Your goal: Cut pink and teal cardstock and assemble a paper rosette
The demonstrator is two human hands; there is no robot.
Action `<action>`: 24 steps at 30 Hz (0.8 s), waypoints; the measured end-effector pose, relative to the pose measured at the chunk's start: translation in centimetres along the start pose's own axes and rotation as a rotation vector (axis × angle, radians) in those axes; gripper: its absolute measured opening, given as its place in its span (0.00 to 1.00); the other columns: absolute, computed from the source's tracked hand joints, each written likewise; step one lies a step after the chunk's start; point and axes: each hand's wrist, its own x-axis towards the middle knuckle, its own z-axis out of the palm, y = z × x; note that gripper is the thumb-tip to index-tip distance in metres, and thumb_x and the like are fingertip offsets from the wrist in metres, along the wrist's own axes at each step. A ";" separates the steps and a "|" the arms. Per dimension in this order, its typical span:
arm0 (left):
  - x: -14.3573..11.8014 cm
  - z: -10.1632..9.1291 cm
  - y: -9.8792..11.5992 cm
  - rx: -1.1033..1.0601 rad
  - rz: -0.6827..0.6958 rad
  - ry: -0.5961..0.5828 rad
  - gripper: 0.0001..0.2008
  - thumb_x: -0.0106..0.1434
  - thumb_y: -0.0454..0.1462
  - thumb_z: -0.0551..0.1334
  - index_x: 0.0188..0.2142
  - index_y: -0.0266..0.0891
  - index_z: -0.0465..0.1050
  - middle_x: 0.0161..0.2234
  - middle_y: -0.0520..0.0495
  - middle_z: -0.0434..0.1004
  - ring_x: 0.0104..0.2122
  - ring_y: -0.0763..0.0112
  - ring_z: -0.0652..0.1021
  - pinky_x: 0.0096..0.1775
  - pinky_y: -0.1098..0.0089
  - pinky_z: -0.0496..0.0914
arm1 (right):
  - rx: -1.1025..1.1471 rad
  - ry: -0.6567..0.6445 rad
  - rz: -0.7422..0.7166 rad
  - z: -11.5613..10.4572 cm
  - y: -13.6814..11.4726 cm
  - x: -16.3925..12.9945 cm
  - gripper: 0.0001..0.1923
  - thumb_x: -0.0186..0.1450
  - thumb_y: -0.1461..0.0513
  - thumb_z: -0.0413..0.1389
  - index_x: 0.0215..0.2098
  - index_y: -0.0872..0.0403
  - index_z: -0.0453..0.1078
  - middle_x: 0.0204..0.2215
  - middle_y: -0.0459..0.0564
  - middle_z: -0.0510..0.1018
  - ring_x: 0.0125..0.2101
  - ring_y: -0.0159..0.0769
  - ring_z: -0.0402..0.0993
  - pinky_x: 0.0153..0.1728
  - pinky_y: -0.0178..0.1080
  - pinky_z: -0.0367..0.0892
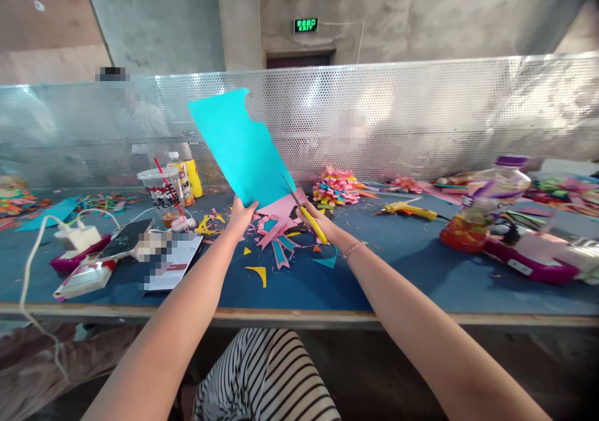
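A large turquoise paper sheet (238, 146) rises tilted above the blue table (397, 265), pinched at its lower edge by the left hand (241, 215), while the right hand (318, 221) grips yellow-handled scissors (306, 212) at the sheet's edge.

"EXIT" on green sign (306, 25)

room: bare concrete wall (421, 15) way behind the hands | green exit sign (306, 25) over a dark door (299, 60) | perforated metal screen (444, 115) just past the blue table (397, 271)
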 end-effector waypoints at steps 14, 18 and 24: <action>0.2 -0.1 -0.5 0.034 0.044 -0.018 0.28 0.50 0.35 0.64 0.51 0.39 0.60 0.44 0.42 0.72 0.44 0.60 0.73 0.48 0.59 0.66 | 0.056 -0.005 0.010 0.1 0.3 0.1 0.21 0.55 0.44 0.50 0.32 0.52 0.56 0.23 0.41 0.59 0.22 0.26 0.55 0.22 0.31 0.53; 0.0 0.0 -0.3 0.041 0.029 -0.024 0.26 0.51 0.36 0.63 0.51 0.38 0.61 0.42 0.42 0.72 0.41 0.61 0.74 0.44 0.60 0.68 | 0.085 -0.018 -0.008 0.2 0.6 0.2 0.21 0.55 0.44 0.50 0.31 0.52 0.55 0.24 0.41 0.59 0.20 0.25 0.53 0.21 0.31 0.52; 0.0 0.0 -0.3 0.038 0.038 -0.016 0.27 0.51 0.35 0.63 0.51 0.39 0.60 0.42 0.43 0.72 0.40 0.61 0.74 0.43 0.61 0.69 | 0.068 0.000 0.006 0.3 0.3 0.1 0.21 0.55 0.44 0.50 0.30 0.52 0.54 0.21 0.39 0.57 0.19 0.24 0.52 0.19 0.31 0.50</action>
